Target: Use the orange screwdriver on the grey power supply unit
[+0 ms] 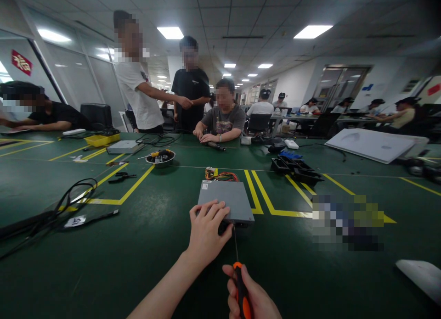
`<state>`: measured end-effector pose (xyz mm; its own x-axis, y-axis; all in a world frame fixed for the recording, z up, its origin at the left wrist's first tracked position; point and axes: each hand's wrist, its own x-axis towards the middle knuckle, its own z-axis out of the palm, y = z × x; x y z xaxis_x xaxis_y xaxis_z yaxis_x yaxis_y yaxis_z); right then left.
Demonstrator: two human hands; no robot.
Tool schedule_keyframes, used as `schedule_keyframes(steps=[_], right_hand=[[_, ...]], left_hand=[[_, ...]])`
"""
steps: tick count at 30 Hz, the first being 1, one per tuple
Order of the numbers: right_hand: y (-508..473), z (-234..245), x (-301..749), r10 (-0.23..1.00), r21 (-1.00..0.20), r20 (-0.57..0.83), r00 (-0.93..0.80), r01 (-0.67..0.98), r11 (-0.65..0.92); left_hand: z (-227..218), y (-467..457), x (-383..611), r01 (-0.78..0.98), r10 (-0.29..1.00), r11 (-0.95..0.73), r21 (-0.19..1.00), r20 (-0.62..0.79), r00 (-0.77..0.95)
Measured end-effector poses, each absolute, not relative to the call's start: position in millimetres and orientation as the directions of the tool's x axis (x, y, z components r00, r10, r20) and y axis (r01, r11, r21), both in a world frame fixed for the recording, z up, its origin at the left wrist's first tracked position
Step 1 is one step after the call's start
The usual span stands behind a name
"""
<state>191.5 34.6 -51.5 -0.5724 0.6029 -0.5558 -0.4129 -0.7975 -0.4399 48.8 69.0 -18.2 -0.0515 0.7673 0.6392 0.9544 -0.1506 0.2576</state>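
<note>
A grey metal computer power supply unit (236,199) lies on the green table, with its bundle of coloured wires (223,176) at the far side. My left hand (206,229) grips its near left corner, fingers over the top and thumb against the front face. In my right hand (257,296) is a screwdriver (242,289) with an orange and black handle. Its thin shaft points away from me, and the tip meets the unit's near face beside my left thumb. Whether a screw sits there is too small to tell.
Black cables (62,209) lie at left. Farther back stand a metal bowl (161,158) with tools, a yellow tray (101,139) and another grey box (124,147). Black plastic trays (298,167) are at right. A person (223,114) sits opposite; two others stand behind.
</note>
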Motion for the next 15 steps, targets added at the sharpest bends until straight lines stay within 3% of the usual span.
schedule_keyframes(steps=[5, 7, 15], right_hand=[[31.7, -52.0, 192.2, 0.693, -0.571, -0.553, -0.462, -0.395, -0.719], [31.5, -53.3, 193.8, 0.689, -0.591, -0.522, -0.503, -0.37, -0.717], [34.8, -47.6, 193.7, 0.641, -0.469, -0.528, -0.557, -0.438, -0.767]], left_hand=[[-18.3, 68.9, 48.3, 0.95, 0.771, -0.155, 0.271, 0.634, -0.055], [-18.3, 68.7, 48.1, 0.949, 0.77, -0.158, 0.272, 0.635, -0.054], [-18.5, 68.6, 48.3, 0.946, 0.774, -0.164, 0.28, 0.631, -0.053]])
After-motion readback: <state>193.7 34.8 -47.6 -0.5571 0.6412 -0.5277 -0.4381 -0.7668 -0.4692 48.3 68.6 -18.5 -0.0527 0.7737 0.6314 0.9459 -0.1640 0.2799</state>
